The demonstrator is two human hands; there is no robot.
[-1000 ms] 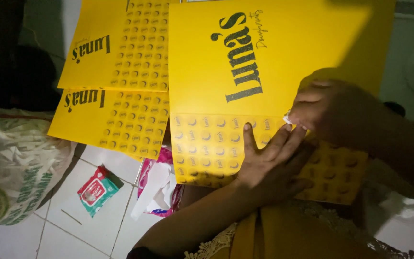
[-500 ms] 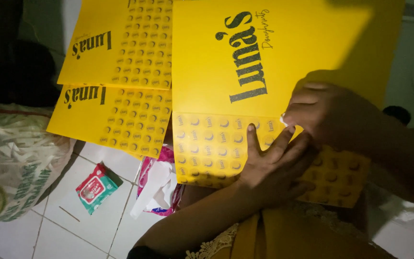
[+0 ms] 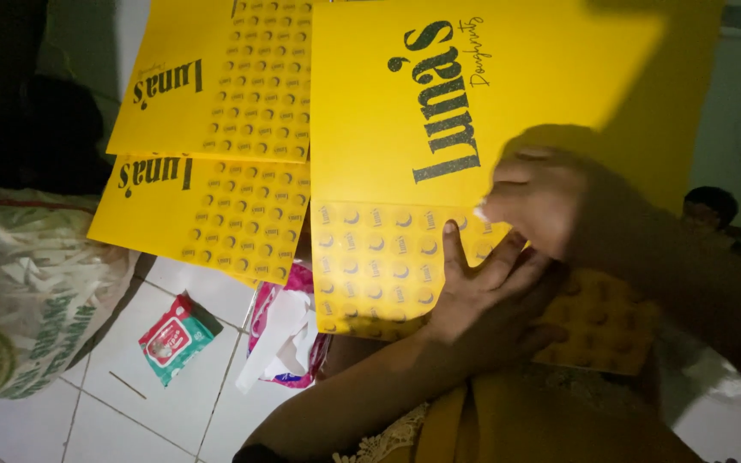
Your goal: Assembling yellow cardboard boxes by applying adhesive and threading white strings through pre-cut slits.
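Yellow printed flat cardboard sheet lay across my lap; my left hand pressed spread fingers flat on its dotted lower flap, my right hand pinched the fold just above. Beyond its left edge lay two more yellow sheets.

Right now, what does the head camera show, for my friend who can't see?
Two hands press on a big yellow card: the left hand lies flat on its dotted flap, the right hand pinches the fold. Two more yellow cards lie behind, over a white tiled floor with a small red packet.
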